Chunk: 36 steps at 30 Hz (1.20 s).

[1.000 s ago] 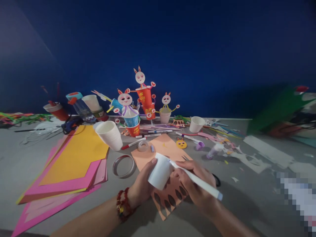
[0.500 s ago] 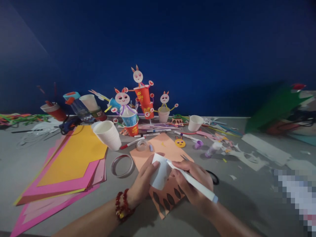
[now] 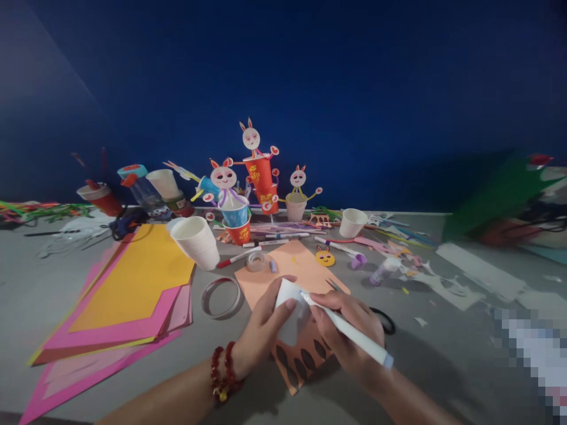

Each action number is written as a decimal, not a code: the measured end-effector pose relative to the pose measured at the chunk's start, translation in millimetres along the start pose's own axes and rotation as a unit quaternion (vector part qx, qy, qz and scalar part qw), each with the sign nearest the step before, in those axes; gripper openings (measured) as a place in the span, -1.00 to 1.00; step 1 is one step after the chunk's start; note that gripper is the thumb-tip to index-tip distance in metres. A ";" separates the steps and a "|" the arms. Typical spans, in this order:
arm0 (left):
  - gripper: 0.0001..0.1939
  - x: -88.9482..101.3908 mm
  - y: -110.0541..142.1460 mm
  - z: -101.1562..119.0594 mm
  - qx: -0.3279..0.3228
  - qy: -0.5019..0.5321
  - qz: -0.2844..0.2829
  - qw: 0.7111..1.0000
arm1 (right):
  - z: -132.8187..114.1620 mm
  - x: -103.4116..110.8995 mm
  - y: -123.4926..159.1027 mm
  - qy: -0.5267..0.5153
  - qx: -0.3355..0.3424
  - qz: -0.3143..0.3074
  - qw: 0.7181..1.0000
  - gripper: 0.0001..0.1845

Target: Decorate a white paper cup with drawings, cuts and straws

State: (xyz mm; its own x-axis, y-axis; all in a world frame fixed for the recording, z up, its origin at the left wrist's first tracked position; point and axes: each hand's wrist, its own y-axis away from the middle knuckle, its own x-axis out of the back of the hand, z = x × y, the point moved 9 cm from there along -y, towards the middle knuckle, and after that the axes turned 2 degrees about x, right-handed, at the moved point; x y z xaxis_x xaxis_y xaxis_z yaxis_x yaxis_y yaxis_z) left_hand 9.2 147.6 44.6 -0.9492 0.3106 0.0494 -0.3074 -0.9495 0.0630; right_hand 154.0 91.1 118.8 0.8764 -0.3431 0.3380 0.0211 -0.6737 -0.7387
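My left hand (image 3: 266, 324) pinches a small piece of white paper (image 3: 290, 319), thumb on top, and a red bead bracelet circles that wrist. In my right hand (image 3: 349, 330) is a white marker (image 3: 361, 341) with a pale blue end, its tip touching the paper near the upper edge. Any mark on the paper is too faint to make out. Under both hands lies an orange sheet of paper (image 3: 305, 265) with leaf-shaped holes cut along its near edge. Scissors (image 3: 384, 319) are partly hidden behind my right hand.
Coloured paper sheets (image 3: 128, 277) are stacked at left, beside stacked white cups (image 3: 195, 242) and a tape roll (image 3: 220, 297). Rabbit-faced cup figures (image 3: 234, 209) stand at the back. A yellow rabbit face (image 3: 325, 257), a glue stick (image 3: 384, 271) and paper scraps (image 3: 452, 289) lie right.
The white paper has tilted and shifted slightly right in my left hand, whose thumb now lies further across it. The marker tip stays near the paper's upper edge. The whole view has shifted slightly.
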 end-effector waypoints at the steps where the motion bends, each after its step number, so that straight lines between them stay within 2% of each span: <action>1: -0.59 0.8 0.5 1.8 -0.008 -0.004 0.006 1.000 | -1.1 0.8 -0.6 0.004 0.002 -0.001 1.000 -0.88; 8: -0.64 9.1 0.4 4.0 -0.034 -0.005 0.041 0.999 | -1.9 7.1 -3.5 0.033 -0.004 0.013 0.999 -0.89; 13: -0.61 3.4 3.0 11.9 -0.071 -0.068 0.023 0.995 | -1.9 0.0 0.2 0.017 0.010 -0.001 1.000 -0.87; 18: -0.55 0.7 4.6 20.0 -0.110 -0.088 0.019 0.990 | -3.6 -0.9 2.4 0.032 0.016 0.006 0.999 -0.89; 25: -0.48 -4.5 7.2 21.3 -0.130 -0.152 0.012 0.980 | 2.1 -8.1 6.3 0.036 0.010 -0.023 0.999 -0.89; 29: -0.54 -0.1 6.0 19.1 -0.107 -0.106 0.029 0.988 | 4.2 -7.1 7.7 0.035 0.004 -0.023 0.999 -0.87; 36: -0.63 23.6 -2.2 3.6 -0.042 0.054 0.096 0.993 | 5.7 1.9 2.7 0.037 -0.001 0.005 0.999 -0.87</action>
State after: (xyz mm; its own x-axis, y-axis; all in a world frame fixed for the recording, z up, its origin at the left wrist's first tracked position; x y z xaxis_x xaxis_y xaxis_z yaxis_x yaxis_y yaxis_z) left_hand -12.3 157.2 49.2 -0.9912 0.1206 -0.0547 -0.1196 -0.9926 -0.0213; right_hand 158.4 92.3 114.2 0.8390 -0.3967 0.3725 0.0120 -0.6708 -0.7415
